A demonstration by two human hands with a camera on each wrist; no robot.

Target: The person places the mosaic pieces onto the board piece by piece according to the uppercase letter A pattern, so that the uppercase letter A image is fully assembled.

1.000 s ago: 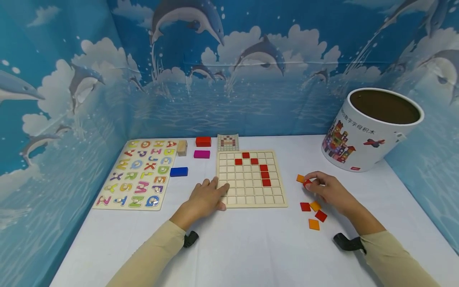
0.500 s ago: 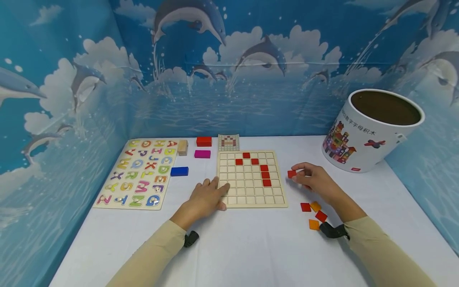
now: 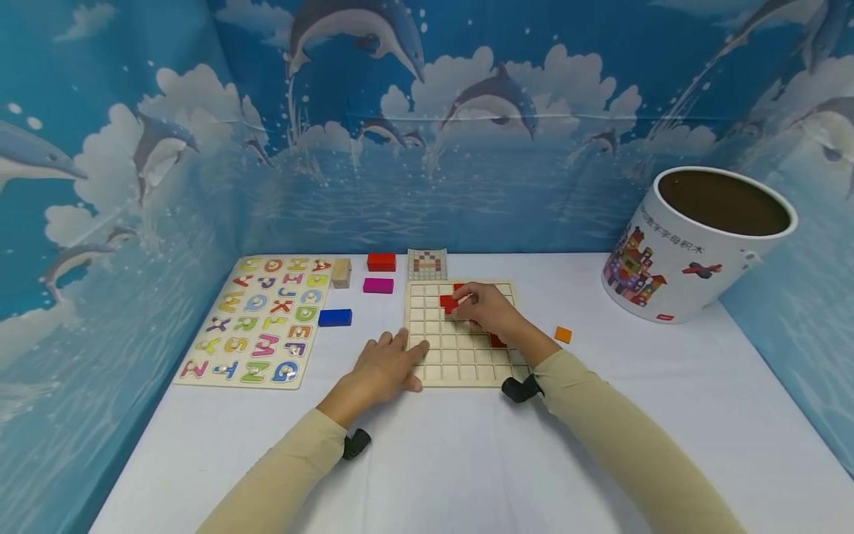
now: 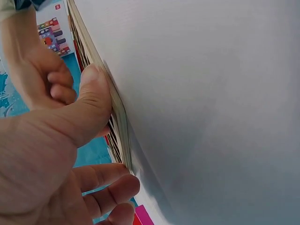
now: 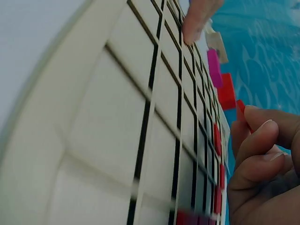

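A square wooden grid board (image 3: 434,374) lies mid-table with several red tiles set in its cells. My left hand (image 3: 382,371) rests at its left edge, fingertips on the border; in the left wrist view the thumb (image 4: 96,101) lies along the board's side (image 4: 123,126). My right hand (image 3: 490,310) is over the board's upper middle. Between thumb and fingers it pinches a small red square tile (image 5: 242,111), raised above the grid in the right wrist view. The right hand and sleeve hide part of the grid and some of its tiles.
A pattern card (image 3: 427,265) lies behind the board. To the left are red (image 3: 382,262), magenta (image 3: 378,285), blue (image 3: 335,317) and plain wooden (image 3: 341,273) blocks, plus an alphabet puzzle (image 3: 223,345). An orange tile (image 3: 563,334) lies right; a white bucket (image 3: 667,274) stands behind it.
My right hand has carried the red tile from the loose tiles on the right, leftward over the board. Its sleeve now covers most of the loose tiles. The left hand has stayed put.
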